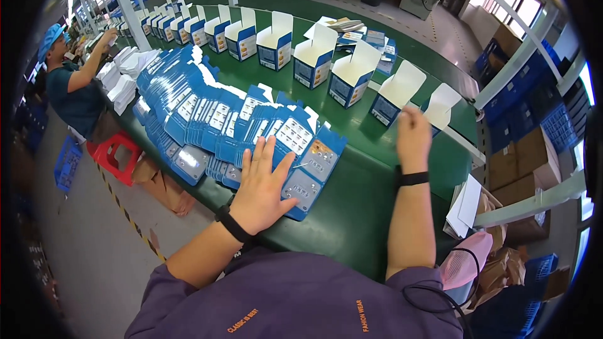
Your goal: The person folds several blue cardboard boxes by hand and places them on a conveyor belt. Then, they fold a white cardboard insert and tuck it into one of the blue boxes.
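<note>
My left hand [264, 188] lies with its fingers spread on a fanned pile of flat, unfolded blue cartons [220, 110]. Under and beside its fingers is the near end of that pile, where a flat carton [320, 157] shows orange and grey panels. My right hand [414, 138] is over the green table, its fingers curled and blurred; whether they hold anything is hidden. It is nearest to two folded boxes, an open blue-and-white box [386, 110] on its left and the last open box [441, 107] in the row on its right, partly behind the hand.
A curved row of open boxes, including one box [314, 59], runs along the green table [352, 194] to the far left. Behind it lie more flat cartons [377, 41]. A co-worker [72, 81] works at left by white stacks [122, 72]. A red stool [119, 157] stands below.
</note>
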`<state>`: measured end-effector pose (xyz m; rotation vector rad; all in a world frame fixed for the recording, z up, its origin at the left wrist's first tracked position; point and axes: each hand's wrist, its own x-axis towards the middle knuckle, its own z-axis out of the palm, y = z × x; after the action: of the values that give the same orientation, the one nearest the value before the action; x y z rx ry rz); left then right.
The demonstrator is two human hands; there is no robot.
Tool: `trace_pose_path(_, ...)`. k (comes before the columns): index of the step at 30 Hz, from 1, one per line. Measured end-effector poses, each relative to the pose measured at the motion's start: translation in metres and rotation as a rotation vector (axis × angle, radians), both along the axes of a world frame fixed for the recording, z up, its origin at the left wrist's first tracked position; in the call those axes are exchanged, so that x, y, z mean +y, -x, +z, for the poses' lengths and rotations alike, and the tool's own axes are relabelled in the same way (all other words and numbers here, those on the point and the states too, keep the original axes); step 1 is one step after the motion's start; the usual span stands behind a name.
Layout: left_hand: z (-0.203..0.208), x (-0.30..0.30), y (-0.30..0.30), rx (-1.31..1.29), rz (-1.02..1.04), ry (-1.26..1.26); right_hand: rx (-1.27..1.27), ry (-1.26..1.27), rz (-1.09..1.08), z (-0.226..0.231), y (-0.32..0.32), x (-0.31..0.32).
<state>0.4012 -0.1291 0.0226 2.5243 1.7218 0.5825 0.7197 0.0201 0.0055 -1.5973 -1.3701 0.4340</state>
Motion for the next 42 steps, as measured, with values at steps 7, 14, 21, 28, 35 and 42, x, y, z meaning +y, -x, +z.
trace_pose_path(7,-0.022,0.004,0.0,0.047,0.066,0.015,-0.402,0.159,0.408,-0.047,0.107,-0.024)
trace_pose_path(14,-0.008,-0.002,-0.009,-0.089,0.106,-0.042,-0.273,-0.22,0.283,-0.001,0.115,-0.064)
trace_pose_path(21,0.053,-0.007,-0.024,-0.582,-0.125,-0.056,-0.037,-0.859,0.51,0.051,0.113,-0.119)
trace_pose_path(28,0.06,-0.031,0.0,-0.634,-0.381,0.059,0.018,-1.008,0.448,0.059,0.115,-0.134)
trace_pose_path(35,0.025,-0.03,-0.025,-1.158,-0.332,-0.197,0.629,-0.572,0.957,0.054,0.125,-0.149)
trace_pose_path(42,0.034,-0.043,-0.051,-1.266,-0.228,-0.32,0.661,-0.457,1.023,0.038,0.122,-0.159)
